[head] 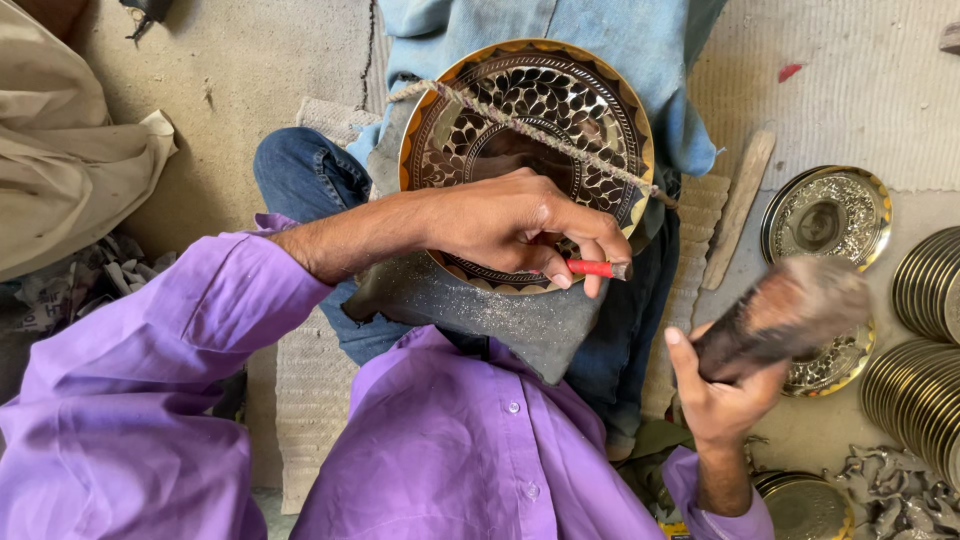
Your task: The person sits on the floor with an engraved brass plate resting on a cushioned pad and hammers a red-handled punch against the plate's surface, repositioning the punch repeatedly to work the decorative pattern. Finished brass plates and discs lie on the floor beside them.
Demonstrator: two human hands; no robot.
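Head camera looks down on a round engraved brass plate (530, 120) propped on the person's lap against a dark grey pad (480, 310), with a twisted cord (540, 135) stretched across its face. Left hand (510, 225) rests on the plate's lower part, its grip pinching a small red-handled chisel (597, 268) whose tip lies at the rim. Right hand (725, 400) is raised just off to the side, its grip wrapped around a dark wooden mallet (785, 315), blurred. Beside it on the floor lie a finished plate (828, 215), stacked brass plates (925, 340) and a wooden stick (738, 208).
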